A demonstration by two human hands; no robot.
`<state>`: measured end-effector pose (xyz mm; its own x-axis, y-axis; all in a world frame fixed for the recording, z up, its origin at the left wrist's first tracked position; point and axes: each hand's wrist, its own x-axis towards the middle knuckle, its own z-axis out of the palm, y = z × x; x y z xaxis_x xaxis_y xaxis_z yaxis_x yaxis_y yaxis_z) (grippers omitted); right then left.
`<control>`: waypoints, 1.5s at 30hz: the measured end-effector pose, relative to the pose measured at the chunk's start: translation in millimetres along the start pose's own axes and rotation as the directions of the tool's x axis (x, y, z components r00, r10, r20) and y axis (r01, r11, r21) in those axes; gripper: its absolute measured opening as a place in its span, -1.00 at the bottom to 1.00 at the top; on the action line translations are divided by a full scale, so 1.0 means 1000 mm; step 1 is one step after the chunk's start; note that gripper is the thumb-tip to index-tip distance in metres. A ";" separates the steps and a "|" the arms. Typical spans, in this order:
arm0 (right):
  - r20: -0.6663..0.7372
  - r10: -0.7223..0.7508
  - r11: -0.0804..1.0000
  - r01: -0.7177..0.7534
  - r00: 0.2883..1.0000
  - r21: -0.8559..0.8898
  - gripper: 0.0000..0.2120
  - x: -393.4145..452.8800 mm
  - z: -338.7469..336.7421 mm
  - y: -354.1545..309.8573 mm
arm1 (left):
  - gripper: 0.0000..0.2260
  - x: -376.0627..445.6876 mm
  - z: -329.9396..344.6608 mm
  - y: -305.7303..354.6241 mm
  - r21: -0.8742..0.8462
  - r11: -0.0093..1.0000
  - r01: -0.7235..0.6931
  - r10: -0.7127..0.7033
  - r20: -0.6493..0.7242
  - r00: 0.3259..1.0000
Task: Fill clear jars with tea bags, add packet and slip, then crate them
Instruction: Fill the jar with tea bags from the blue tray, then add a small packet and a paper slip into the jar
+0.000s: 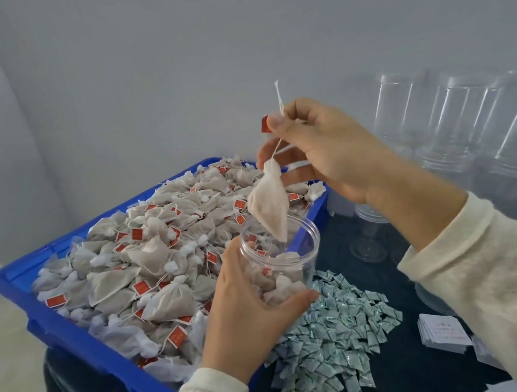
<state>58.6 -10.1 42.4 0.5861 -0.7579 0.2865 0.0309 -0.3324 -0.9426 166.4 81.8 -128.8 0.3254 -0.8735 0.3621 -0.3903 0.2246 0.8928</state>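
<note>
Over the dark table (410, 371), left hand (247, 311) grips the jar (280, 259); raised right hand (320, 149) pinches a tea bag (268, 201).

a clear jar (280, 259), tilted and partly filled with tea bags, sits at centre frame with one tea bag (268, 202) hanging point-down over its open mouth, beside a blue crate (69, 328) heaped with bags at left, green-white packets (333, 349) lower centre, slips (441, 331) lower right.

Packing room: bulk tea-bag crate (69, 328)
</note>
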 end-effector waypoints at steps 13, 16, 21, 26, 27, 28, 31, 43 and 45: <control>0.226 -0.061 0.872 0.163 0.972 -0.462 -0.83 -0.029 -0.001 0.050 | -0.23 -0.001 0.001 0.006 -0.060 0.997 -0.049 0.049 -0.006 0.999; 0.332 0.057 0.771 0.169 0.942 -0.614 -0.84 -0.028 -0.002 0.040 | -0.20 -0.001 0.002 0.005 -0.065 0.997 -0.035 0.036 0.011 0.999; 0.383 0.285 0.504 0.202 0.879 -0.840 -0.94 -0.026 0.007 0.028 | -0.10 -0.001 0.001 0.002 -0.003 0.999 -0.034 0.035 0.039 0.999; 0.433 0.491 0.303 0.318 0.756 -0.898 -0.68 -0.021 0.025 0.031 | -0.02 -0.002 0.002 0.000 0.023 0.998 -0.050 0.049 0.050 0.998; 0.439 0.527 0.296 0.327 0.728 -0.898 -0.71 -0.018 0.026 0.033 | -0.03 -0.002 0.002 0.000 0.032 0.998 -0.062 0.060 0.048 0.997; 0.444 0.556 0.296 0.332 0.703 -0.896 -0.77 -0.014 0.027 0.036 | -0.04 -0.002 0.002 0.001 0.034 0.997 -0.069 0.067 0.049 0.997; 0.454 0.586 0.282 0.357 0.671 -0.891 -0.79 -0.011 0.029 0.044 | -0.06 -0.002 0.003 0.001 -0.027 0.998 -0.065 0.067 0.062 0.996; 0.612 0.609 0.447 0.418 0.505 -0.791 -0.71 -0.024 0.014 0.021 | -0.01 -0.005 0.000 0.004 0.126 0.988 -0.090 0.078 0.091 0.993; 0.604 0.525 0.495 0.363 0.599 -0.790 -0.66 -0.036 0.006 0.022 | 0.01 -0.006 0.000 0.005 0.122 0.989 -0.086 0.073 0.104 0.992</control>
<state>42.9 12.9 10.4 0.8568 -0.2895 -0.4266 -0.4113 -0.8828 -0.2268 162.9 88.1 -126.5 0.2049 -0.8947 0.3969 -0.5193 0.2443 0.8189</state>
